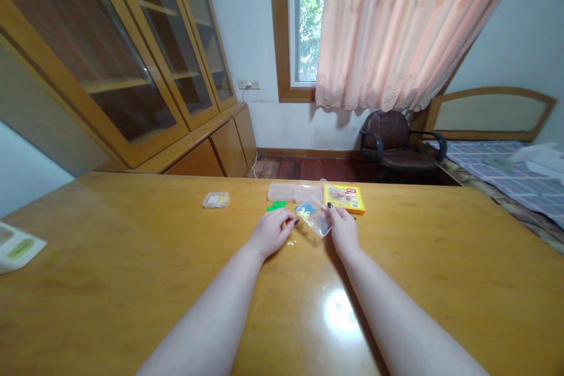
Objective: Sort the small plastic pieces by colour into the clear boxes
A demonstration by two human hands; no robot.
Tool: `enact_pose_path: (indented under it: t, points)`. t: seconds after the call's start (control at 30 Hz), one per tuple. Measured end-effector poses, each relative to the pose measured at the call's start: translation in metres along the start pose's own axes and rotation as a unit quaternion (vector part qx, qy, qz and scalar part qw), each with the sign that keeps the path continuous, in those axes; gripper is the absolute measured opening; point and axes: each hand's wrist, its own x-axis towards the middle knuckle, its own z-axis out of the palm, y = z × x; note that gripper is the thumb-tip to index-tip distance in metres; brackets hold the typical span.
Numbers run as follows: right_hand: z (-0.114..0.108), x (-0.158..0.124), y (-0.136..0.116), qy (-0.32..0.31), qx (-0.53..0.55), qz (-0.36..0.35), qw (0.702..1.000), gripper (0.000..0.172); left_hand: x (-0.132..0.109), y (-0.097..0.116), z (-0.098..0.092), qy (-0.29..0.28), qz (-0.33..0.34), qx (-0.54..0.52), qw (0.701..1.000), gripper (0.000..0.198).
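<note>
My right hand (343,228) grips the right edge of a clear plastic box (318,222), which is tilted above the table and has small pale yellow pieces (305,214) at its left side. Close to the box's left edge is my left hand (272,231), its fingers bent together; whether a small piece sits between them is too small to tell. Blue pieces (308,208) show at the box's upper part. Green pieces (277,205) lie just beyond my left hand. A few pale bits (291,242) are on the wooden table (176,270) between my hands.
Behind my hands stand an open clear container (281,192) with two parts and a yellow box (344,197). A small clear box (215,200) lies farther left. A white and green object (20,248) is at the left edge. Beyond the table is a chair (392,141).
</note>
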Motion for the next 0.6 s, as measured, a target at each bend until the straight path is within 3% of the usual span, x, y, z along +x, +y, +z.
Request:
enact_pose_path:
  t: [0.1,0.2,0.37,0.6]
  points:
    - [-0.001,-0.001,-0.003,0.015,0.022,0.007,1.000,0.031,0.000,0.003,0.001,-0.096,-0.008,-0.007,0.995,0.012]
    - [0.000,-0.004,-0.007,0.009,0.026,0.007,1.000,0.029,-0.001,0.002,0.005,-0.145,0.006,-0.023,0.989,0.018]
    - [0.001,-0.004,-0.006,0.009,0.031,0.007,0.999,0.028,0.000,-0.004,0.010,-0.149,0.019,-0.013,0.989,0.009]
    - [0.001,0.002,0.005,0.008,0.043,0.010,0.999,0.032,0.003,-0.004,0.009,-0.143,-0.022,0.018,0.989,0.008]
